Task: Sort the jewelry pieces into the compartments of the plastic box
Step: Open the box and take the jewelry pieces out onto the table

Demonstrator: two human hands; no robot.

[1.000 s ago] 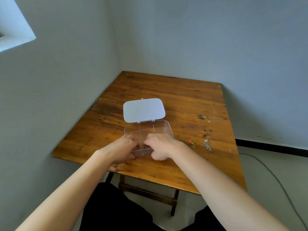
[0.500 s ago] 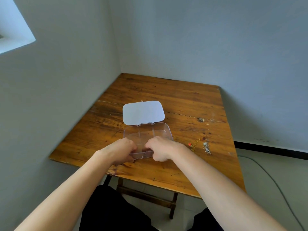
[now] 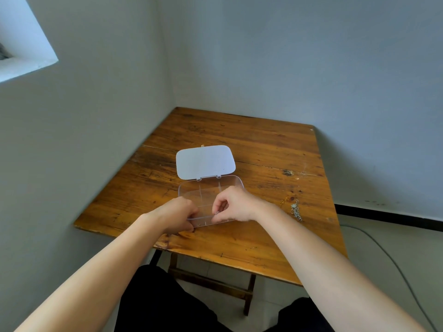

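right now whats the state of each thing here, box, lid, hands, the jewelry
plastic box: open, flat on the wooden table
lid: swung fully back, lying flat
left hand: closed, at the box's near left corner
right hand: fingertips pinching a small silver piece over the box
silver chain: loose on the table, right of the box
gold chain: loose beside it

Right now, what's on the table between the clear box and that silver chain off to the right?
In the head view, mostly bare wood between the box and the silver chain. Only a small gold chain lies there, close beside the silver one.
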